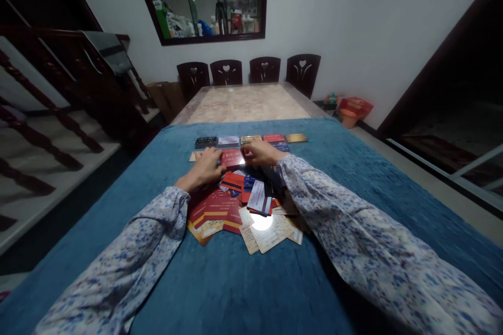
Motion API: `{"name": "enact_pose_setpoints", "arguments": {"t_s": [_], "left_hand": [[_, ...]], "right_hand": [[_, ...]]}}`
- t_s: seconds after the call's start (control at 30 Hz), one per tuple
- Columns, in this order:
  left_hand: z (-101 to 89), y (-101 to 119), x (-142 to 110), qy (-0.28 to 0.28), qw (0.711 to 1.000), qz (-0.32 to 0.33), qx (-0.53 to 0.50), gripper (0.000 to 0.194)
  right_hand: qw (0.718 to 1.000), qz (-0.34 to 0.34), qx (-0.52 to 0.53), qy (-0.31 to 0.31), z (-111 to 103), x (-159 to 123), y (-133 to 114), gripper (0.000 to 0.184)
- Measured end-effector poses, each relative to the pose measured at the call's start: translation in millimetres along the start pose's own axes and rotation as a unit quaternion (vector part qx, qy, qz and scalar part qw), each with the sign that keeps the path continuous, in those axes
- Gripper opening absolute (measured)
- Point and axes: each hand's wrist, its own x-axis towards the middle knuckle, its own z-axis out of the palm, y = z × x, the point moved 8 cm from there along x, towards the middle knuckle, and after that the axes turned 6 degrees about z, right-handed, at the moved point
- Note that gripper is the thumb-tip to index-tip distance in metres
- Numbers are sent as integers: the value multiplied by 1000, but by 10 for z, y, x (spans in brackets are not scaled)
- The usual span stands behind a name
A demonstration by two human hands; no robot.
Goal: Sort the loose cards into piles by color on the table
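Note:
Between my two hands a glossy red card [232, 157] lies over the far side of a loose pile. My left hand [206, 168] has its fingers curled at the card's left edge. At the opposite edge, the bent fingers of my right hand [260, 153] pinch the right end. Nearer to me the pile spreads out: large dark red cards [217, 207], a white card with a dark stripe [259, 197], an orange-red card [232, 181] and cream cards [271, 233]. Beyond my hands is a row with a black card [206, 142], a silver card [228, 141] and a gold card [296, 137].
A blue cloth [176, 282] covers the near part of the table; bare stone-patterned tabletop [247, 102] shows beyond it. Several dark chairs [226, 70] line the far end. Wooden railings [43, 110] stand left, and a red bag [356, 107] sits on the floor right.

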Motion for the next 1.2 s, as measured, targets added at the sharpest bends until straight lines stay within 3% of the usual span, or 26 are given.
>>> {"name": "enact_pose_setpoints", "arguments": {"t_s": [0.43,0.83,1.2], "left_hand": [[90,-366,242,-24,1000,-7,15,38],[210,-508,445,-48,999,-4,15,47],[246,-521,523,-85,996,10,8,36]], "right_hand": [[997,33,-52,-44,143,408,-11,38],[996,59,-51,-53,192,528,72,39],[993,73,-45,-80,225,550,56,35]]}}
